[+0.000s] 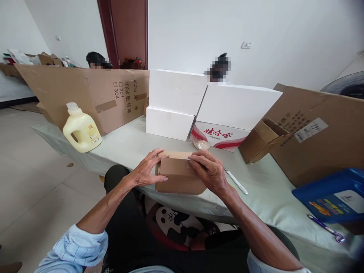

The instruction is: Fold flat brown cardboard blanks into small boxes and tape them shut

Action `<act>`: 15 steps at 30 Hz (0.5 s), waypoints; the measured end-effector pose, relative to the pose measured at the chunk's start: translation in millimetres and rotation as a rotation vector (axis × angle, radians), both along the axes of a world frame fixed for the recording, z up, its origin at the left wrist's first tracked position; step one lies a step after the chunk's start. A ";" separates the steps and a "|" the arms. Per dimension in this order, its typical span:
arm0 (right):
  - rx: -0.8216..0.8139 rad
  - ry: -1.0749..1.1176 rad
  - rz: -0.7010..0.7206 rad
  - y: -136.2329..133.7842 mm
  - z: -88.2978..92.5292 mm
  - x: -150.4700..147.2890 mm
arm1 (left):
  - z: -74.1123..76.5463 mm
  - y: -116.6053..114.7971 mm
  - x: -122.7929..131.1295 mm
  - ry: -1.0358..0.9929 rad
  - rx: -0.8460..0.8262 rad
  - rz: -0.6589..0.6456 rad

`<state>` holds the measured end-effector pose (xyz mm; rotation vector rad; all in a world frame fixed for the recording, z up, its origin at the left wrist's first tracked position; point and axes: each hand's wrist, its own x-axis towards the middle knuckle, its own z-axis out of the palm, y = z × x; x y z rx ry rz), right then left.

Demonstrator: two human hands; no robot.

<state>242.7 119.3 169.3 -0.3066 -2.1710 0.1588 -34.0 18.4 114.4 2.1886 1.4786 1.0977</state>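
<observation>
I have the small brown box (180, 182) at the near edge of the table (125, 149), right in front of me. My left hand (146, 167) grips its left end, with the thumb on the near side and the fingers up by the top corner. My right hand (210, 170) pinches the top edge near its right end.

I think the box is light, since it looks like thin cardboard. I can't tell if anything is inside. The sides look stiff, but a hard squeeze could dent them, and the flaps should bend easily. It should not be very slippery. The 2 short ends look like the best places to hold it.

Behind the small box, the red and white box (224, 138) says 娃哈哈 in big red letters, with 饮用纯净水 under it. Far to the left of the small box, the big brown box (116, 98) says 40X50 汤桶, 40X50 密封桶, 201 and 304. Also to the left, the yellow jug (81, 131) has a label too tiny to read. Far to the right, I can't read the blue jug (327, 201) either.
</observation>
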 end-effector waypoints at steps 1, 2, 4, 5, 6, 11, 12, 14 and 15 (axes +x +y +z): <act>0.023 0.011 -0.003 -0.8 -1.5 -0.3 | 0.1 -0.6 0.8 0.005 0.003 0.003; 0.042 0.021 -0.008 -1.7 -3.0 -0.6 | 0.2 -1.2 1.8 0.009 0.010 0.007; 0.067 0.040 -0.023 -3.6 -5.9 -1.0 | -0.3 -2.1 3.7 0.009 0.039 0.014; 0.074 0.050 -0.029 -4.3 -7.4 -1.2 | -0.9 -2.4 4.5 0.008 0.060 0.018; 0.079 0.059 -0.029 -4.6 -8.9 -1.4 | -1.7 -2.5 5.0 0.006 0.084 0.025; 0.069 0.065 -0.028 -2.1 -14.9 -2.7 | -3.4 -2.5 4.1 0.101 0.205 0.019; 0.064 0.057 -0.037 -1.4 -15.7 -2.8 | -2.8 -2.7 3.8 0.141 0.211 0.013; 0.069 0.042 -0.044 -0.5 -17.0 -2.4 | -0.8 -3.3 3.5 0.213 0.206 0.004; 0.078 0.038 -0.041 -0.3 -17.7 -2.0 | 0.2 -3.6 3.6 0.239 0.202 0.003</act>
